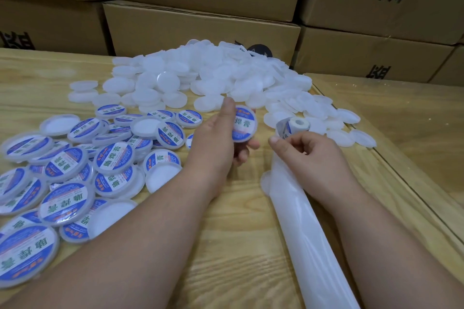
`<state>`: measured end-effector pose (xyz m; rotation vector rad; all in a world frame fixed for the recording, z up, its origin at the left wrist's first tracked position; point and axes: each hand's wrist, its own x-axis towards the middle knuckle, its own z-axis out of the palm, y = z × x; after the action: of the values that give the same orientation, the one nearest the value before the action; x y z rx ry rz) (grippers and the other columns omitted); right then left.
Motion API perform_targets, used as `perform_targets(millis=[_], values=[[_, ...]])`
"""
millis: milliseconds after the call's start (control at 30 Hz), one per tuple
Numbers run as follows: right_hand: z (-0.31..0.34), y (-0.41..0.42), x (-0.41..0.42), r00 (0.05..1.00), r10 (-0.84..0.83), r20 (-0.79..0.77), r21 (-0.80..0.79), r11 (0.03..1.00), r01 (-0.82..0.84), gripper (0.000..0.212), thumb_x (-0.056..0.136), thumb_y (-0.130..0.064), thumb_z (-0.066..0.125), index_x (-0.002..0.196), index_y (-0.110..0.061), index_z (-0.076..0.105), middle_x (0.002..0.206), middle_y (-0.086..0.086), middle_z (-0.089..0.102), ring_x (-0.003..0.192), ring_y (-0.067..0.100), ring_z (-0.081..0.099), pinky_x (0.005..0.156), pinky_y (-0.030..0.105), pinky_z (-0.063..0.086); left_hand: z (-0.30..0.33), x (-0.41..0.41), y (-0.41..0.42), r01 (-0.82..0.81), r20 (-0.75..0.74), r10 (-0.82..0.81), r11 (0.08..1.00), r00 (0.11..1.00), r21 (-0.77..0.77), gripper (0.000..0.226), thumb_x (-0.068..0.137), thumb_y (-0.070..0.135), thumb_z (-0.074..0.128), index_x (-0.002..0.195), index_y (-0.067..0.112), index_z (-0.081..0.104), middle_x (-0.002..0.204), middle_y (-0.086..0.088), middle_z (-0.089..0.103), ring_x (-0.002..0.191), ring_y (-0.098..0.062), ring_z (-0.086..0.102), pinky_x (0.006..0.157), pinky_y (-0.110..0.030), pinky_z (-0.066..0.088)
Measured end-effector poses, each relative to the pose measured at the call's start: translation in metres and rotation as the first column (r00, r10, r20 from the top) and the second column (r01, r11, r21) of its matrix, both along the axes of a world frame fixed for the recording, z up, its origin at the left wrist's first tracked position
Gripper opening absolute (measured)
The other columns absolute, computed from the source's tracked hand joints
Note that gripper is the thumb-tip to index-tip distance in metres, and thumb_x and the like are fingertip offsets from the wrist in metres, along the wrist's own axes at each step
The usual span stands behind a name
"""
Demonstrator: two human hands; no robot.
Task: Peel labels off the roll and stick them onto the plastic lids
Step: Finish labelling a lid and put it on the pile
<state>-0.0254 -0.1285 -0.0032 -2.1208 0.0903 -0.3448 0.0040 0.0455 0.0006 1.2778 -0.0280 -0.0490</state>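
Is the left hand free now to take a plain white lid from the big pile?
Probably not yet. The left hand grips a labelled lid, so its grip is full. The plain lid pile lies just beyond it, with nothing between.

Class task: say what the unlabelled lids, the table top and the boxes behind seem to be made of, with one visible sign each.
Unlabelled lids: apparently plastic, milky and translucent, slightly glossy.
Table top: looks like pale wood or wood-look laminate; grain lines show, which one is unclear.
Boxes: brown matte cardboard, with folded flap seams and black print.
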Motion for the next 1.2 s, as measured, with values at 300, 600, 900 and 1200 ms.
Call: perform_targets(millis=[300,600,900,1200], values=[[0.001,-0.004,0.001,0.997,-0.019,-0.077,-0.108,0.994,0.011,0.027,0.087,-0.025,0.064,0.08,0.0,0.058,0.064,-0.002,0.047,0.054,0.009,0.04,0.056,0.031,0.036,-0.005,0.007,-0.002,-0.074,-0.008,0.073,0.988,0.997,-0.134,0.016,0.097,0.037,0.065,0.088,0.023,0.066,0.076,0.006,0.072,0.053,-0.007,0.051,0.044,-0.02,0.041],[0.002,-0.002,0.0,0.997,-0.057,-0.047,-0.083,0.995,0.053,0.022,0.087,-0.022,0.064,0.076,-0.004,0.061,0.06,-0.002,0.051,0.053,0.01,0.043,0.057,0.032,0.038,-0.002,0.016,0.005,-0.214,-0.209,0.132,0.87,0.969,-0.445,0.022,0.1,0.038,0.061,0.101,0.018,0.071,0.078,0.005,0.074,0.05,-0.004,0.05,0.049,-0.02,0.046],[0.003,-0.005,0.0,0.994,-0.095,-0.053,-0.003,0.996,0.095,0.021,0.088,-0.023,0.064,0.074,-0.007,0.064,0.058,0.008,0.052,0.052,0.013,0.045,0.057,0.031,0.038,-0.002,0.013,0.004,-0.06,-0.144,0.008,0.93,0.99,-0.362,0.03,0.1,0.048,0.052,0.124,0.029,0.051,0.089,-0.007,0.078,0.053,-0.011,0.055,0.053,-0.024,0.046],[0.019,-0.019,0.003,0.961,-0.218,-0.171,0.321,0.91,0.264,0.006,0.085,-0.015,0.056,0.081,-0.016,0.052,0.065,0.0,0.038,0.043,0.011,0.032,0.044,0.025,0.031,-0.01,-0.014,-0.012,0.13,0.181,-0.625,0.418,0.76,0.899,0.083,0.074,0.043,0.066,0.148,0.051,0.028,0.126,0.018,0.049,0.121,-0.009,0.038,0.108,-0.03,0.032]])
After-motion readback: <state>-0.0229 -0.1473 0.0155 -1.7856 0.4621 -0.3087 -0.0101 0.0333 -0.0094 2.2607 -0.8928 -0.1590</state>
